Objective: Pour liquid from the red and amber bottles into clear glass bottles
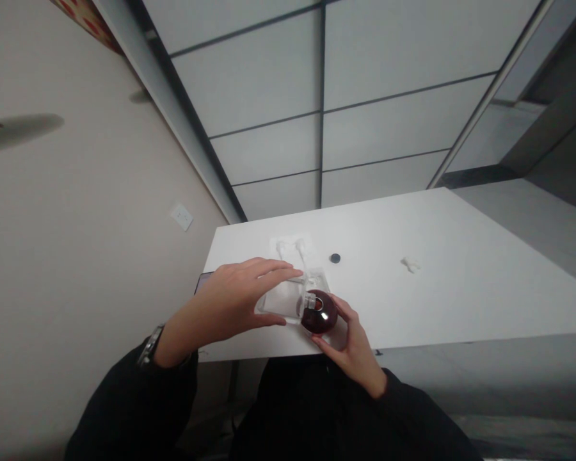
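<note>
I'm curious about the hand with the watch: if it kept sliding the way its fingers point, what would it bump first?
Probably the dark red round bottle; the left hand points right across the clear packet toward it, though depth is unclear.

Left hand [230, 301] covers part of clear plastic pack [288, 298]; small white piece [411, 264] and dark round cap [335, 258] too small to identify.

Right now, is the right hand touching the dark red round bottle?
Touching: the head view shows the right hand cupping the dark red round bottle, fingers against its side.
</note>
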Available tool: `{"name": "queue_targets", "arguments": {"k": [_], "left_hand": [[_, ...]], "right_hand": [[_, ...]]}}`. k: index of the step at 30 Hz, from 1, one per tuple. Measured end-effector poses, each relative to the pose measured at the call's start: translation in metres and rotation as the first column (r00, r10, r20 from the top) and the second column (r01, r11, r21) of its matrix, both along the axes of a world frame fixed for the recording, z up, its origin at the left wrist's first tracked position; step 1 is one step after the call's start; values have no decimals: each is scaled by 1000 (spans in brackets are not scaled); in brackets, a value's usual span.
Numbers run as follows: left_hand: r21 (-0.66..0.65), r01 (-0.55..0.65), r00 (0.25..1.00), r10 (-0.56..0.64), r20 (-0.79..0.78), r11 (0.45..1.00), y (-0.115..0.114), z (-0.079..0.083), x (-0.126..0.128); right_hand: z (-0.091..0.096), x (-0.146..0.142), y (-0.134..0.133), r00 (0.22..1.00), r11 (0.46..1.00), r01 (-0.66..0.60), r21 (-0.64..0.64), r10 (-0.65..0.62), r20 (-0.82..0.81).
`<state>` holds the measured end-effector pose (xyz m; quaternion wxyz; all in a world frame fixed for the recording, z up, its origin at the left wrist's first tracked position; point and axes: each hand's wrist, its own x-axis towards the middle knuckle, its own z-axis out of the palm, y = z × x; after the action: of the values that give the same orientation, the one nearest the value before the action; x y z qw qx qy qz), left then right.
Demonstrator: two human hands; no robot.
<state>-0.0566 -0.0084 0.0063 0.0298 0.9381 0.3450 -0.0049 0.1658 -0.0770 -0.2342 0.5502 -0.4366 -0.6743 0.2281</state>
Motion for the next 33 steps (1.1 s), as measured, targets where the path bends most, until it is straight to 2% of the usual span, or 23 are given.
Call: {"name": "queue_targets", "arguments": {"k": [6, 18, 33], "left_hand": [[-9, -26, 999, 25, -34, 1000, -1, 5, 4], [14, 13, 999, -12, -53, 1000, -2, 9, 7], [25, 16, 996, -14, -89, 1000, -2, 11, 7]], "right_hand": [[3, 0, 0, 1000, 1000, -3, 4, 3, -6], [-1, 1, 1, 1000, 1000, -5, 8, 5, -11], [2, 1, 0, 1000, 1000, 4, 2, -4, -6]]}}
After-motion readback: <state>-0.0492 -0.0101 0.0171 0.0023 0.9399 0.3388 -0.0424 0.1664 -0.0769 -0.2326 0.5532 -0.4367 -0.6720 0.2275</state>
